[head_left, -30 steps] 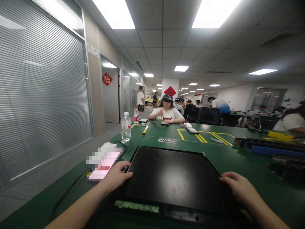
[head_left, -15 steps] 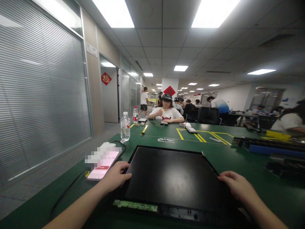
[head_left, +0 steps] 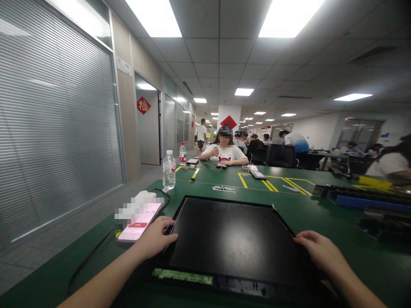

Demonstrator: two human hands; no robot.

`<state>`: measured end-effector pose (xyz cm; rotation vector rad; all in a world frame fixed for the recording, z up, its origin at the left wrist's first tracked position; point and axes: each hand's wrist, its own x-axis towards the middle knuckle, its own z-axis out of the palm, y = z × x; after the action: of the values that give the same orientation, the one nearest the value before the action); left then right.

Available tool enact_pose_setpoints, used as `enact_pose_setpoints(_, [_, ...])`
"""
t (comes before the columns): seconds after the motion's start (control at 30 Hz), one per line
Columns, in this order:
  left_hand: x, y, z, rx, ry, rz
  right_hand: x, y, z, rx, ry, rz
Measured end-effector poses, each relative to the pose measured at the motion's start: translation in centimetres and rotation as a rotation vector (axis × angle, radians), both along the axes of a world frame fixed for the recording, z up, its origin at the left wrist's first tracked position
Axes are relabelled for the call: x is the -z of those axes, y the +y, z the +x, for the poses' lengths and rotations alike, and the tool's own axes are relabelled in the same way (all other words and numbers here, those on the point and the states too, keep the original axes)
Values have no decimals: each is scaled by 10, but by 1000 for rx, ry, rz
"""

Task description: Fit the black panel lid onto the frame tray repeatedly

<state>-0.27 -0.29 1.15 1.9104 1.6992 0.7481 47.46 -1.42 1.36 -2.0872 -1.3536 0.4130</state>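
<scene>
A black display panel (head_left: 231,239) lies on the green table, its dark surface facing up. Along its near edge runs a green circuit board (head_left: 183,276). My left hand (head_left: 159,235) grips the panel's left edge, with thumb on top and fingers at the side. On the opposite edge, my right hand (head_left: 317,246) holds the frame between thumb and fingers; some of its fingertips are hidden beneath the rim. A lit phone (head_left: 136,229) lies just left of my left hand.
Beyond the phone stand a clear water bottle (head_left: 168,171) and a red-capped bottle (head_left: 183,154). A black cable (head_left: 91,256) crosses the left side. Dark parts and a blue strip (head_left: 362,203) lie at the right. A person (head_left: 229,149) sits opposite.
In the background, a standing person has moved slightly to the right. My hands and the panel have not visibly moved.
</scene>
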Motion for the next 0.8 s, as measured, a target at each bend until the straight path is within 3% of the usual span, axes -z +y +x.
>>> enact_pose_setpoints(0.4, [-4, -11, 7, 43, 111, 128, 2, 0, 1, -6, -26, 53])
enact_pose_setpoints(0.57, [-13, -22, 5, 123, 165, 33, -1, -3, -2, -25, -26, 65])
enact_pose_setpoints(0.8, [-29, -25, -13, 411, 157, 11, -6, -5, -6, -28, -48, 98])
